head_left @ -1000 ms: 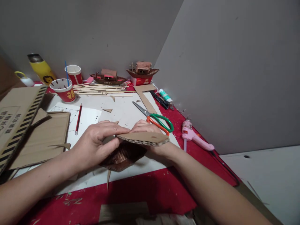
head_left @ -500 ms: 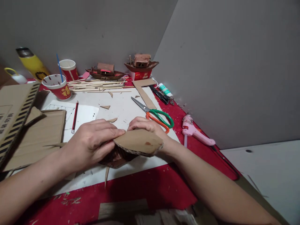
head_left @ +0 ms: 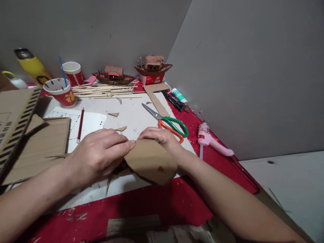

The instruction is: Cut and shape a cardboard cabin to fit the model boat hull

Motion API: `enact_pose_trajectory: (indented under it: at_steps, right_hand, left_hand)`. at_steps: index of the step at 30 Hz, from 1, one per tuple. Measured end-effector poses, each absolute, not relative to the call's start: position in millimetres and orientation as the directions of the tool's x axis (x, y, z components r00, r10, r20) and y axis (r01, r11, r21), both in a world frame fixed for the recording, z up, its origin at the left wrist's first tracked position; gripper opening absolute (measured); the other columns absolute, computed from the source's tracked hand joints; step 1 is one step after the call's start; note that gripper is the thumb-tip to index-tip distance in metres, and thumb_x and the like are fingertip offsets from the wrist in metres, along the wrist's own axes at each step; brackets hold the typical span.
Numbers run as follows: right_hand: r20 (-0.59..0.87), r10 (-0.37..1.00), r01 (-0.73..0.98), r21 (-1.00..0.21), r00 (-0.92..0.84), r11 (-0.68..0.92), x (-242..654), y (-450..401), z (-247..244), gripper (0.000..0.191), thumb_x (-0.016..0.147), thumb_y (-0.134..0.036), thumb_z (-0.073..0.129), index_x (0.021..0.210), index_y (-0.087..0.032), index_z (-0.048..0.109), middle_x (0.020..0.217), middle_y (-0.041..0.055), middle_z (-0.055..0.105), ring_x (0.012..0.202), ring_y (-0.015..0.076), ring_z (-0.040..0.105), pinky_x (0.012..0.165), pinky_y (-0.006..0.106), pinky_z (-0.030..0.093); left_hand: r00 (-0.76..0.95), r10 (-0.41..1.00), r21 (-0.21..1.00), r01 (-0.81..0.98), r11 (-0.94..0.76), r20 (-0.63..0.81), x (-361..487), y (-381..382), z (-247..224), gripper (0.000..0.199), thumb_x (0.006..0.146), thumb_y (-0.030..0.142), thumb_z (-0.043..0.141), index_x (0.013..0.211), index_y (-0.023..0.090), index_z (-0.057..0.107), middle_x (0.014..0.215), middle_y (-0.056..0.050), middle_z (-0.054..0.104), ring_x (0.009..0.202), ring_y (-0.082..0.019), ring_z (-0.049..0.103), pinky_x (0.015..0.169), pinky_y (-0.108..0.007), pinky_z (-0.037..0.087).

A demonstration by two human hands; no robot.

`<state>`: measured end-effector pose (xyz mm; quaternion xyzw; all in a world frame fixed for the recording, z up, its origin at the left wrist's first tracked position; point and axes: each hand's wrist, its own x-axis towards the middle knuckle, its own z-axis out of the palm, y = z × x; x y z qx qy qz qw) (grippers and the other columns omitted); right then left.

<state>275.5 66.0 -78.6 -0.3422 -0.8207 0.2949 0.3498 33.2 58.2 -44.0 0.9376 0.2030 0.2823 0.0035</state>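
Between my hands is a cut piece of brown cardboard (head_left: 152, 160), its flat face tilted up toward me. My left hand (head_left: 101, 148) pinches its left end between thumb and fingers. My right hand (head_left: 162, 138) grips the far edge, with its fingertips partly hidden behind the cardboard. A dark reddish-brown painted piece (head_left: 123, 169) shows under the cardboard beside my left fingers; most of it is covered. Just beyond my right hand lie scissors (head_left: 164, 119) with green and orange handles, their blades slightly apart.
Two small model boats (head_left: 113, 75) stand at the back behind thin wooden sticks (head_left: 106, 90). Paper cups (head_left: 60, 92) and a yellow bottle (head_left: 32, 67) are at the back left. Cardboard sheets (head_left: 45, 145) lie left, beside a pencil (head_left: 80, 125). A pink glue gun (head_left: 212, 141) rests right.
The cardboard piece has tipped toward me, so more of its flat face shows and its near edge hangs lower. Less of the dark painted piece is visible. Both hands keep their hold.
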Motion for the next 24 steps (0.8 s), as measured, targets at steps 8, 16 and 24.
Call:
enact_pose_trajectory:
  at_steps: [8, 16, 24]
  right_hand:
    - [0.371, 0.761, 0.413, -0.671, -0.531, 0.616, 275.8, 63.4, -80.7, 0.008, 0.082, -0.012, 0.061, 0.081, -0.019, 0.065, 0.083, 0.005, 0.068, 0.08, 0.0184, 0.064, 0.071, 0.029, 0.05]
    - [0.394, 0.714, 0.41, -0.616, -0.578, 0.672, 279.0, 65.5, -84.2, 0.01, 0.083, -0.012, 0.057, 0.081, -0.02, 0.064, 0.084, 0.0059, 0.067, 0.083, 0.0201, 0.063, 0.076, 0.032, 0.05]
    - [0.33, 0.734, 0.492, -0.574, -0.593, 0.655, 276.0, 61.2, -76.9, 0.008, 0.084, -0.012, 0.059, 0.08, -0.016, 0.064, 0.082, 0.0063, 0.066, 0.079, 0.0197, 0.06, 0.073, 0.03, 0.046]
  left_hand:
    - [0.835, 0.345, -0.007, 0.385, -0.923, 0.428, 38.8, 49.8, -34.1, 0.027, 0.096, 0.016, 0.042, 0.11, 0.016, 0.065, 0.1, -0.013, 0.071, 0.089, -0.025, 0.063, 0.077, -0.037, 0.05]
    - [0.535, 0.739, 0.458, 0.58, -0.674, 0.409, 26.5, 3.7, 6.2, 0.048, 0.089, 0.03, 0.056, 0.136, 0.028, 0.054, 0.096, -0.005, 0.072, 0.081, -0.022, 0.065, 0.07, -0.029, 0.054]
    - [0.502, 0.827, 0.966, 0.167, 0.197, -0.255, 66.7, -0.7, -17.1, 0.046, 0.08, 0.05, 0.067, 0.116, 0.021, 0.068, 0.062, -0.001, 0.063, 0.046, -0.011, 0.05, 0.04, -0.019, 0.036]
